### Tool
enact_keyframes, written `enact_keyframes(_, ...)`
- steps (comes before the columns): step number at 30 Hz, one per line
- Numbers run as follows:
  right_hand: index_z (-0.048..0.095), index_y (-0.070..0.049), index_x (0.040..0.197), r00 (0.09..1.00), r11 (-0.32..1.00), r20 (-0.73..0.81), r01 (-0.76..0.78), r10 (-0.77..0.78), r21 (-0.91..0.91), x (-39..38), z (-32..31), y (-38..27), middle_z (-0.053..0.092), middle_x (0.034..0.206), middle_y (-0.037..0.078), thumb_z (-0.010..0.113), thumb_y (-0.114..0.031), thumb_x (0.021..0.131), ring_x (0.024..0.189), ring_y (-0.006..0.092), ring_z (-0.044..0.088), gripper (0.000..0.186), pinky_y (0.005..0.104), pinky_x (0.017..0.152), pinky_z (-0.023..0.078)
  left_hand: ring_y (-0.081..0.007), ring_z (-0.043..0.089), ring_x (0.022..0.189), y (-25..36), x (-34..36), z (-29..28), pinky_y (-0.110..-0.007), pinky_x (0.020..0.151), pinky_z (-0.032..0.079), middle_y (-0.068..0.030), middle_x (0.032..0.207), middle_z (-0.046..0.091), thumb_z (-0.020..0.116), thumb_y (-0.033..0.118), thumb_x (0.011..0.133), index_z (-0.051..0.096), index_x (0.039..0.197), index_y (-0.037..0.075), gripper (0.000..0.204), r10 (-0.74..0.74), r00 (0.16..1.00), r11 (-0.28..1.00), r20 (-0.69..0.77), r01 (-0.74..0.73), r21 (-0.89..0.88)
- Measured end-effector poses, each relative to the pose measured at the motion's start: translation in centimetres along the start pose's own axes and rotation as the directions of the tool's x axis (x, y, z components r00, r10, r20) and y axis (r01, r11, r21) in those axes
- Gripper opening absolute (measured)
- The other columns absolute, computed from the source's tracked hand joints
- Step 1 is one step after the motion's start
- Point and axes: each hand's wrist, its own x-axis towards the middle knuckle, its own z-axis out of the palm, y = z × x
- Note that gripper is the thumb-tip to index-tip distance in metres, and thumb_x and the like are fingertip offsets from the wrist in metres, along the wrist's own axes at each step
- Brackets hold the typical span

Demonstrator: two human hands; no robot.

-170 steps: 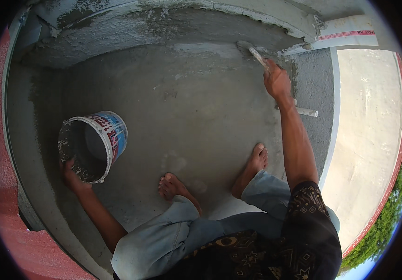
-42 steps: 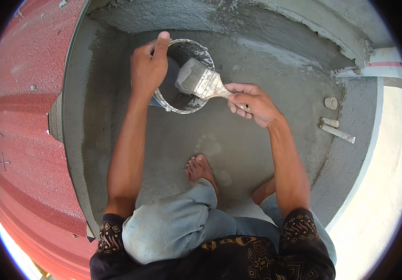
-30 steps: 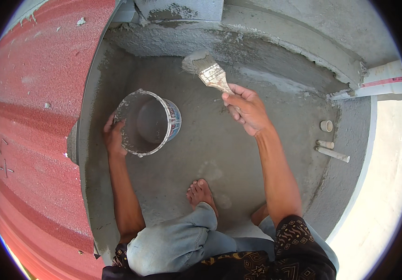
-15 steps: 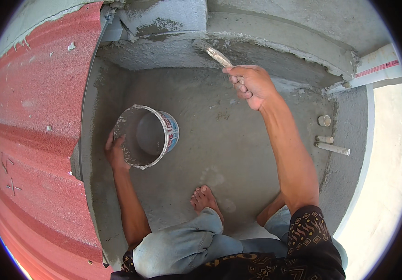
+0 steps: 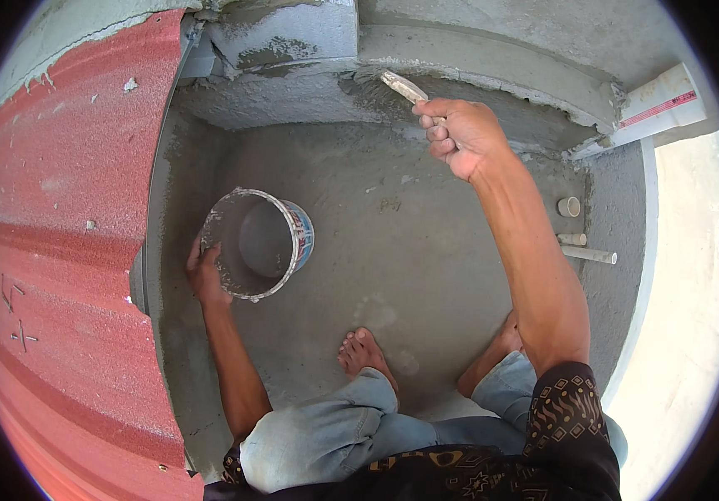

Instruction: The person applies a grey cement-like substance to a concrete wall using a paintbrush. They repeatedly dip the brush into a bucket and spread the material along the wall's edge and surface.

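My right hand [image 5: 468, 138] is closed around the handle of a cement-smeared paintbrush [image 5: 405, 88]. The brush points up and left, its head at the far wall [image 5: 293, 96] just under the ledge; the bristle tips are hard to make out. Damp, darker grey shows on the wall around it. At the left, my left hand [image 5: 207, 274] grips the near-left rim of a plastic bucket [image 5: 303, 235] with a coloured label. The bucket is tilted with its mouth toward me, and its inside is coated grey. How much liquid it holds I cannot tell.
A red corrugated metal sheet [image 5: 67, 259] rises along the left. Short pipe stubs [image 5: 589, 254] stick out near the right wall, and a white pipe [image 5: 660, 108] with a red stripe crosses the upper right corner. My bare feet stand on the grey cement floor [image 5: 426, 275].
My right hand has moved right along the far wall with the brush. My left hand keeps hold of the bucket, and the view has shifted slightly.
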Motion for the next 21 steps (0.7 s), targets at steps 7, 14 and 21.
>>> enact_keyframes(7,0.070,0.003,0.104,0.962,0.953,-0.028,0.274,-0.273,0.128,-2.7,-0.8,5.3,0.055,0.081,0.000,0.069,-0.010,0.099,0.060,0.0049,0.044,0.013,0.0233,0.048,0.031,-0.0267,0.073,0.113,0.0,-0.2,-0.1,-0.038,0.099,0.057,-0.0169,0.129,0.073,0.058,-0.002,0.089,0.063,0.143,-0.008,0.054,-0.033,0.999,0.999,-0.027,0.033,-0.003)
enact_keyframes(14,0.069,-0.005,0.100,0.980,0.980,0.044,0.192,-0.194,0.043,-2.1,1.8,13.2,0.052,0.076,-0.005,0.067,-0.019,0.105,0.055,0.0028,0.041,0.015,0.0240,0.046,0.027,-0.0275,0.073,0.112,0.1,-0.2,-0.1,-0.039,0.098,0.058,-0.0170,0.129,0.072,0.056,-0.003,0.088,0.063,0.142,-0.008,0.055,-0.048,0.998,0.999,-0.047,0.048,0.000)
enact_keyframes(21,0.066,-0.004,0.093,0.986,0.978,0.142,0.056,-0.086,0.200,3.3,6.1,12.5,0.053,0.074,-0.003,0.069,-0.014,0.103,0.055,0.0045,0.043,0.014,0.0252,0.045,0.026,-0.0277,0.074,0.111,-0.1,-0.1,-0.3,-0.039,0.097,0.058,-0.0174,0.129,0.072,0.056,-0.002,0.087,0.062,0.143,-0.008,0.056,-0.030,0.999,0.999,-0.038,0.031,0.018)
